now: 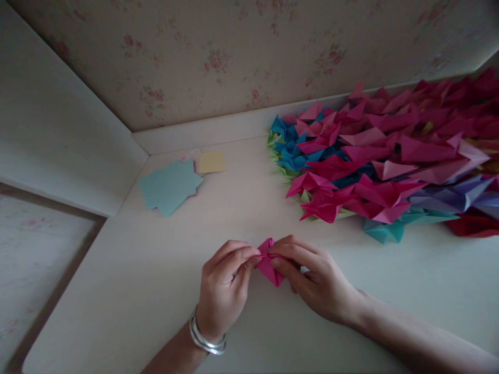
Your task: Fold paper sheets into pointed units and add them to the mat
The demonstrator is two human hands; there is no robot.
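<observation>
A small piece of folded pink origami paper (273, 274) is held just above or on the white table, between both hands. My left hand (228, 283), with silver bangles (205, 340) at the wrist, pinches its left side between thumb and fingers. From the right, my right hand (312, 275) pinches the paper near its middle fold. The paper shows a pointed top and a pointed lower end, with a crease running across between the fingertips. Parts of it are hidden behind the fingers.
Many folded paper shapes, such as a hot pink one (331, 200) and a teal one (385, 231), are massed at the right against the wall. Light blue paper sheets (169, 184) and a yellow sheet (211, 162) lie at the back left of the white table (128, 291).
</observation>
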